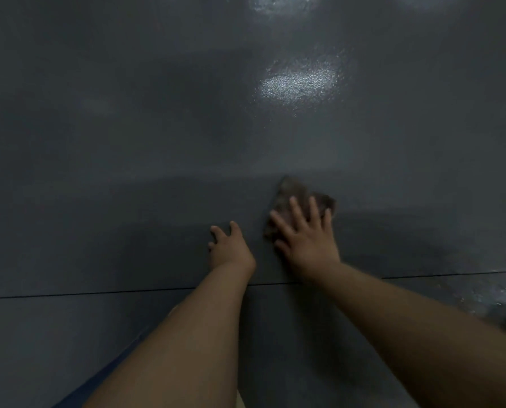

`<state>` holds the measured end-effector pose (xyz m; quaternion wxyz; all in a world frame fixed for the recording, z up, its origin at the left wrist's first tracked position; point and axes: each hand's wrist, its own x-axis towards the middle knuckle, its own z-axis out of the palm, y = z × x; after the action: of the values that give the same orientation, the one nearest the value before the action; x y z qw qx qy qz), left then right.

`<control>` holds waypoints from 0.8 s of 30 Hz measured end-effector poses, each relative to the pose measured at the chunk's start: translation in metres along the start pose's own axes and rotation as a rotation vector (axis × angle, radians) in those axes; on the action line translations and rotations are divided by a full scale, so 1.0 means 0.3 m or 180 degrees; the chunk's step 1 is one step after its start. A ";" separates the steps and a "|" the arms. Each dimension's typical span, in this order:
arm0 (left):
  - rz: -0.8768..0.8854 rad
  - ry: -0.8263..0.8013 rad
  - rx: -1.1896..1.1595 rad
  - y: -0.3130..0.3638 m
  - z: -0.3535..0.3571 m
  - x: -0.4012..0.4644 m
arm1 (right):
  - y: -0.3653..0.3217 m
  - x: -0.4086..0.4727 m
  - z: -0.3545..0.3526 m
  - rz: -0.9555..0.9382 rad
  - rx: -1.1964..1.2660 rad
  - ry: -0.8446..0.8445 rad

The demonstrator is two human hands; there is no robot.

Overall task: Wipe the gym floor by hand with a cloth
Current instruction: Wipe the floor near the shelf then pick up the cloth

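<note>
- Lay dark grey and lightly textured across the whole view: gym floor (128, 142), with a thin seam line (98, 293) crossing from side to side under both forearms.
- Rested on the floor as a brace: left hand (229, 248), released, fingers loosely curled, holding nothing, just beside the cloth but apart from it.
- Lay crumpled flat on the floor, right of centre: brownish cloth (297, 198), far corner poking out beyond the fingertips.
- Pressed palm-down on the cloth: right hand (307, 234), fingers spread wide, pinning rather than clenching it.
- Judged best for this stroke: even pressure through the flat palm, overlapping passes, weight kept on the left brace, cloth unbunched so more of it meets the floor.
- Showed farther off, upper right: bright sheen (300, 82) on the floor, probably a light's reflection; wet or dry, impossible to tell.
- Glistened at the right edge near the seam: a rough patch (493, 295), perhaps worth a pass.
</note>
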<state>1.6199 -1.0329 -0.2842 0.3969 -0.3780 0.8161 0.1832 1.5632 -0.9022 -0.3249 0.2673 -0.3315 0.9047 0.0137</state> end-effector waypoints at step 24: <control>-0.0653 0.0242 -0.0639 0.101 0.029 0.016 | 0.109 -0.157 0.084 -0.0856 -0.0288 -0.0017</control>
<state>1.5993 -1.0103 -0.2935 0.3426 -0.5039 0.7652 0.2080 1.5854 -0.8437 -0.3284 0.2538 -0.4615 0.8499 0.0194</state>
